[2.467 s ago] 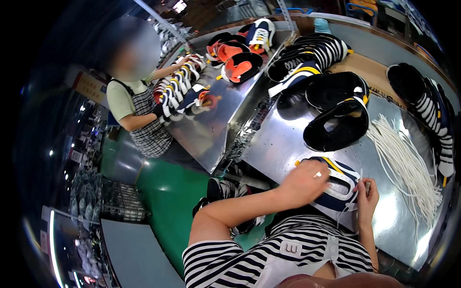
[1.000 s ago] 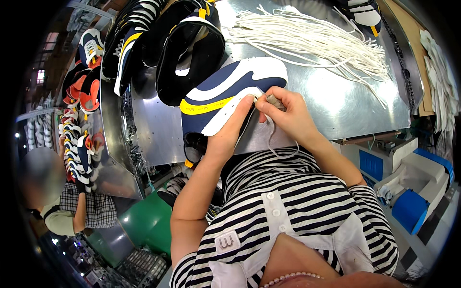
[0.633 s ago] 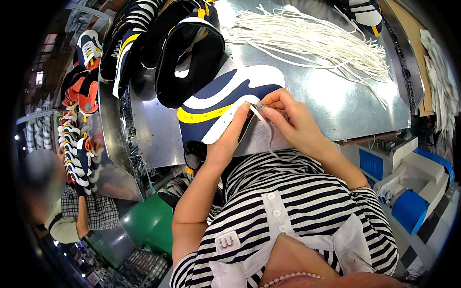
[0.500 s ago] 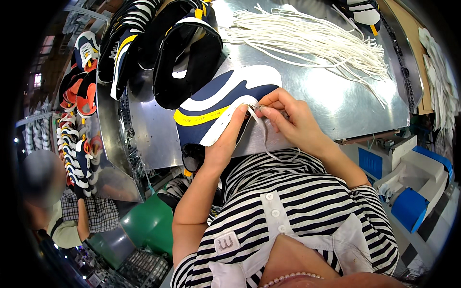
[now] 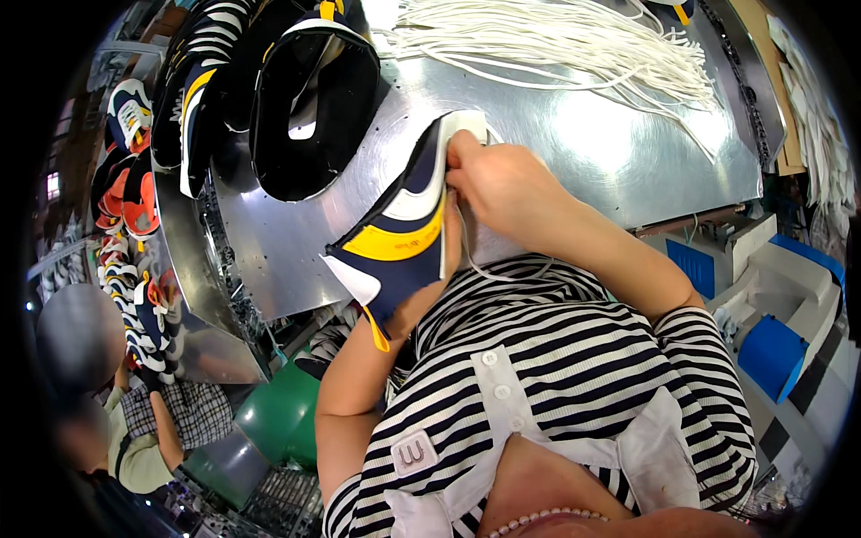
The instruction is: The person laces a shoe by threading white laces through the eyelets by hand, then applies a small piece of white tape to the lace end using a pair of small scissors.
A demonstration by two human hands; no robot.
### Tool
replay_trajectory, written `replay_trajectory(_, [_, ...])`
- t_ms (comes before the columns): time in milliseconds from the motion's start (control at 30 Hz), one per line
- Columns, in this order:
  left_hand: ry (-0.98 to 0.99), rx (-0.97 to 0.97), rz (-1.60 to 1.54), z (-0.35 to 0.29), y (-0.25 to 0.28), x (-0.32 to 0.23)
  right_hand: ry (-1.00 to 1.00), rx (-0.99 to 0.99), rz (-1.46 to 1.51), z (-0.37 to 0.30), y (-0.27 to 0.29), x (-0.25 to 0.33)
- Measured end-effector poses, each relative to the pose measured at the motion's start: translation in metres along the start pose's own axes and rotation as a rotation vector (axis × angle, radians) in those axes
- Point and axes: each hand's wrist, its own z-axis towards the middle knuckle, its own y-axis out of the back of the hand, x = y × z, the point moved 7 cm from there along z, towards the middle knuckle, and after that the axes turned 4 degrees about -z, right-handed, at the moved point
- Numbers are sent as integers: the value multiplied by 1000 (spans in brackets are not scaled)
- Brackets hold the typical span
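Note:
A navy, white and yellow shoe upper (image 5: 399, 240) is tilted up on its side over the table's near edge, its yellow pull tab hanging lowest. My left hand (image 5: 455, 235) grips it from behind, and the upper covers part of that hand. My right hand (image 5: 507, 184) is closed, with its fingertips pressed at the upper's white front part. What those fingertips pinch is hidden. A thin white shoelace (image 5: 482, 269) hangs from between my hands and curves across my striped shirt.
A bundle of white laces (image 5: 556, 45) lies at the far side of the metal table (image 5: 574, 170). Black-lined shoe uppers (image 5: 314, 117) stand at the far left. More shoes (image 5: 134, 202) and a co-worker (image 5: 143, 430) are further left. A grey and blue machine (image 5: 762, 314) stands at right.
The shoe upper has been turned from lying flat, outer side up, to tilted on its side. My right hand has moved up and left, over its front part. The view has shifted slightly.

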Motion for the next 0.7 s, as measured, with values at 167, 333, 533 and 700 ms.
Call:
replay_trajectory(167, [610,-110,-1266,-22,-23,46,38,141,-11,-6,28,13])
replay_trajectory(333, [794,-50,-1637,-22,-36,64,-58,-92,52,-28,67,-15])
replay_trajectory(533, [690,-117,-1410,-1,-12,46,-245,-95,688,-4,29,-58])
replay_trajectory(700, [610,-145,-1159,0,-8,64,-297,-76,536,3,26,-46])
